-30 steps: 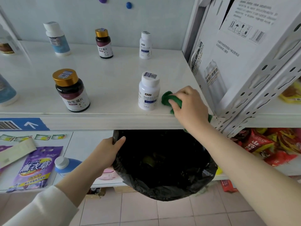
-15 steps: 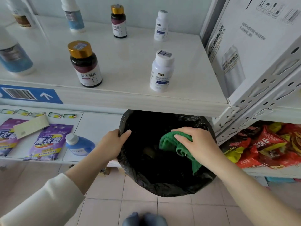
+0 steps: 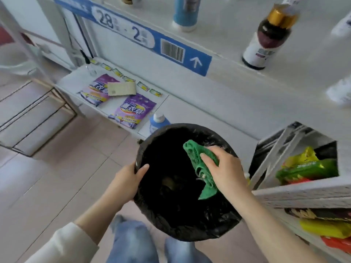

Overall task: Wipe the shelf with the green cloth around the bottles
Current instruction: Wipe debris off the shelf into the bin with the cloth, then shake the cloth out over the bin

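My right hand (image 3: 225, 170) holds the green cloth (image 3: 202, 168) over the mouth of a bin lined with a black bag (image 3: 182, 215); the cloth hangs down inside the opening. My left hand (image 3: 127, 180) grips the bin's left rim. The white shelf (image 3: 218, 35) runs across the top right. On it stand a dark bottle with a gold cap (image 3: 269, 37), a blue-labelled bottle (image 3: 186, 13) and a blurred white bottle (image 3: 340, 92) at the right edge.
A lower shelf (image 3: 171, 103) holds purple packets (image 3: 133, 111) and a small blue bottle (image 3: 158, 121) behind the bin. Snack bags (image 3: 303, 168) fill the rack at right. Tiled floor (image 3: 47, 177) lies at left; my legs in jeans (image 3: 133, 243) are below.
My right hand took the green cloth off the shelf and down over the bin. My view tilted down and left; the left hand stays on the bin rim.
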The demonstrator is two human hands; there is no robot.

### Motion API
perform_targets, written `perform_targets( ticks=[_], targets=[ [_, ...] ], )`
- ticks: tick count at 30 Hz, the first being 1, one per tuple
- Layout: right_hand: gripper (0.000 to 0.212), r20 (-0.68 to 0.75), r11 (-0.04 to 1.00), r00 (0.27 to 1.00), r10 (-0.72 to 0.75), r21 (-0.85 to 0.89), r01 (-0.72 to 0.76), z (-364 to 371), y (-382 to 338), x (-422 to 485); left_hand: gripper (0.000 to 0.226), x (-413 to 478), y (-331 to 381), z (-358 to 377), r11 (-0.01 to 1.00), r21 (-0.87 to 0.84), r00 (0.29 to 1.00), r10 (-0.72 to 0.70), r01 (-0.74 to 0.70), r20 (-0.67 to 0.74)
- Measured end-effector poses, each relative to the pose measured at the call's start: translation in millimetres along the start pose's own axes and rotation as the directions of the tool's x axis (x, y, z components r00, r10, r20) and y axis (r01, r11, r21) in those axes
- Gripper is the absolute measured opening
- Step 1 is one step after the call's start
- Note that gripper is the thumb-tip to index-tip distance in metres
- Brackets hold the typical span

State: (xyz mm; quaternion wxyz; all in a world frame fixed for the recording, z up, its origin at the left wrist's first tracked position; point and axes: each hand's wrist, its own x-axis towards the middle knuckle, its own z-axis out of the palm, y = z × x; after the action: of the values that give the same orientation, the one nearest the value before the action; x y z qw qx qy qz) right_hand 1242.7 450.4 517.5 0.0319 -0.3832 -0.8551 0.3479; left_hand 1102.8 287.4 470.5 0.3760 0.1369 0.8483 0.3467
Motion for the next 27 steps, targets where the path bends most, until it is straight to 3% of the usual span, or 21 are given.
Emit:
perform_targets(
  ticks=[2,6,9,13,19,22,25,27],
  targets=[
    [0.034,0.112,0.996,0.992,-0.062,-0.054,0.069,39,-39,12,0.028,2,-32,-34,0.998,-0.029,0.997,-0.049,0.048,-0.056],
    [0.027,0.146,0.989,0.980,-0.136,-0.041,0.143,125,-124,36,0.026,13,-109,-116,0.982,-0.156,0.978,-0.135,0.111,-0.159],
    [0.029,0.309,0.983,0.940,-0.143,-0.062,0.171,195,-184,48,0.024,24,-163,-175,0.964,-0.234,0.958,-0.177,0.123,-0.226],
    [0.019,0.185,0.979,0.962,-0.201,0.049,0.195,258,-252,76,0.033,50,-213,-235,0.938,-0.311,0.912,-0.257,0.155,-0.320],
    [0.021,0.227,0.984,0.958,-0.177,0.035,0.173,336,-316,147,0.040,131,-263,-312,0.911,-0.354,0.869,-0.341,0.212,-0.358],
    [0.020,0.357,0.982,0.917,-0.178,-0.001,0.190,380,-339,192,0.040,181,-285,-346,0.882,-0.399,0.852,-0.397,0.251,-0.341],
    [0.020,0.356,0.988,0.922,-0.151,0.037,0.148,426,-365,242,0.036,231,-305,-374,0.860,-0.435,0.840,-0.429,0.267,-0.332],
    [0.021,0.431,0.989,0.891,-0.141,0.014,0.150,456,-384,278,0.034,264,-313,-391,0.841,-0.464,0.826,-0.456,0.278,-0.332]
  ],
)
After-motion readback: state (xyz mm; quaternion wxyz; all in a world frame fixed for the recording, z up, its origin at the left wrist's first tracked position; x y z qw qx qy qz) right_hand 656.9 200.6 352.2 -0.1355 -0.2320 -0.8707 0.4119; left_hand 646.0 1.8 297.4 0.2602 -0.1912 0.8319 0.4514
